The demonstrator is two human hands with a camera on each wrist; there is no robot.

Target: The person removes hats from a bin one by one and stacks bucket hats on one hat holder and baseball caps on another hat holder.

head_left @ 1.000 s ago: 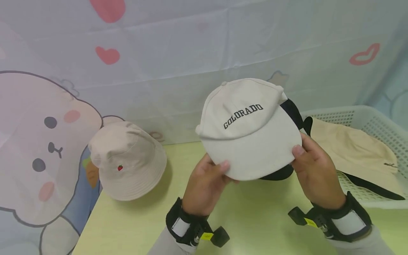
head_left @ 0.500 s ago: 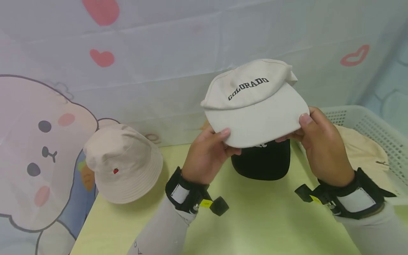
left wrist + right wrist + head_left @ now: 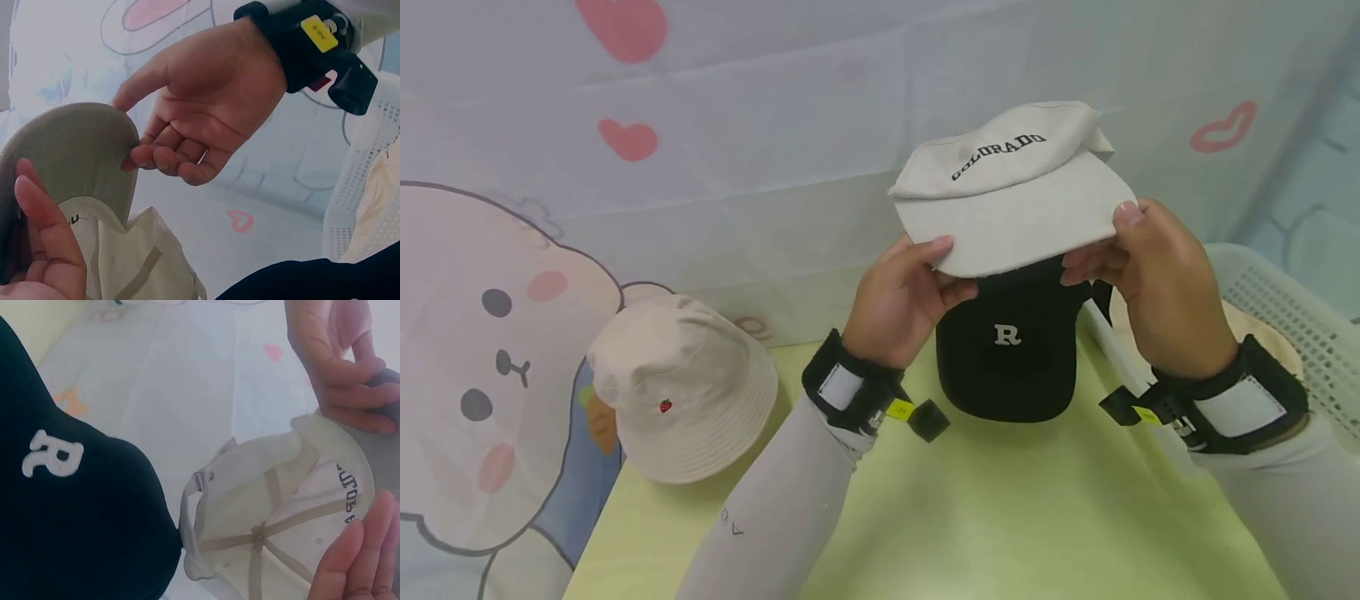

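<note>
A white baseball cap [image 3: 1011,200] with COLORADO across its front is held up above the table, brim toward me. My left hand [image 3: 898,292] pinches the brim's left edge, thumb on top and fingers beneath. At the brim's right edge my right hand [image 3: 1168,283] pinches in the same way. The cap's hollow inside and back strap [image 3: 200,481] show in the right wrist view. Below and behind it, a black cap [image 3: 1007,367] with a white R rests on the table, its top hidden by the white cap.
A cream bucket hat [image 3: 681,387] with a small strawberry sits at the table's left. To the right stands a white plastic basket [image 3: 1292,300] with a beige hat [image 3: 1262,333] in it, partly behind my right hand. A patterned cloth [image 3: 790,150] hangs behind the yellow-green table [image 3: 925,508].
Both hands have raised the white cap upward and slightly right, tipping its crown away. The black cap, mostly covered earlier, now shows its R and brim.
</note>
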